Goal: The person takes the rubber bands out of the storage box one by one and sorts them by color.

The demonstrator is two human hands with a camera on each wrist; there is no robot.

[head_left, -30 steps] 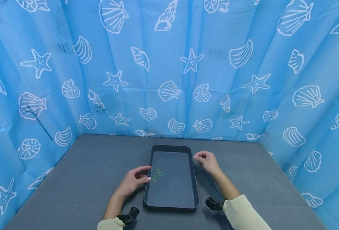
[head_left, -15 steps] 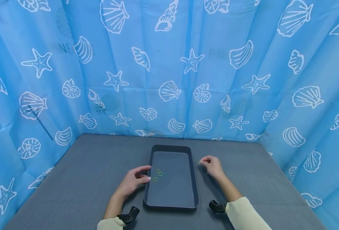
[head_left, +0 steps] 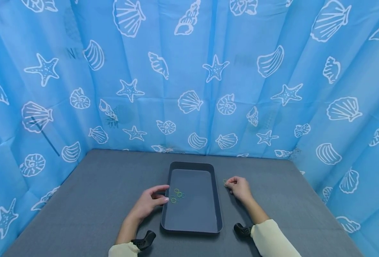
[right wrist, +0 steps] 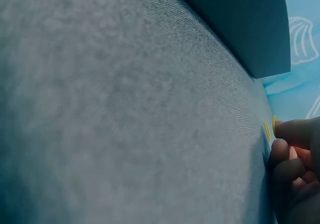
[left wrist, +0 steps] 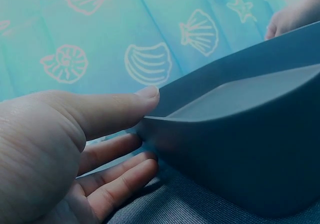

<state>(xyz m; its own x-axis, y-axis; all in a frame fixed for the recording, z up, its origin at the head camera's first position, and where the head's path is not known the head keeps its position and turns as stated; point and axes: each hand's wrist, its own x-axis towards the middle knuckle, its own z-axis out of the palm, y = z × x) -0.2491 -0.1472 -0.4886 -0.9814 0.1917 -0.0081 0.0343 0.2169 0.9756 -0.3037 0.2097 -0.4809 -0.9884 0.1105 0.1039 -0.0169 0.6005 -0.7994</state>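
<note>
While the tray (head_left: 196,212) is held at its L rim by the L hand (head_left: 147,201), w/ thumb laid over the edge & other fingers outside the wall, a change is noted opposite: the R hand (head_left: 238,187) is now placed a little farther R of the tray than 1 sec ago, down near the grey cloth (head_left: 125,175). Its fingertips are seen together, apparently clamped on a yellow band (right wrist: 274,124) just R of the tray; whether one or two are there can't be confirmed. Work in hand is thus judged to be centred outside the tray at present; green bands (head_left: 178,193) are found unmoved inside, grouped near its L wall, some overlapping.

Mat'ls: tray is assessed as smooth, matte, dark grey, prob. plastic; rect., w/ rounded corners & raised walls. Bands are thin, round, prob. elastic. Cloth is fine-woven. Beyond the tray, a blue curtain (head_left: 189,71) is hung in soft folds, printed w/ white shells & starfish.
</note>
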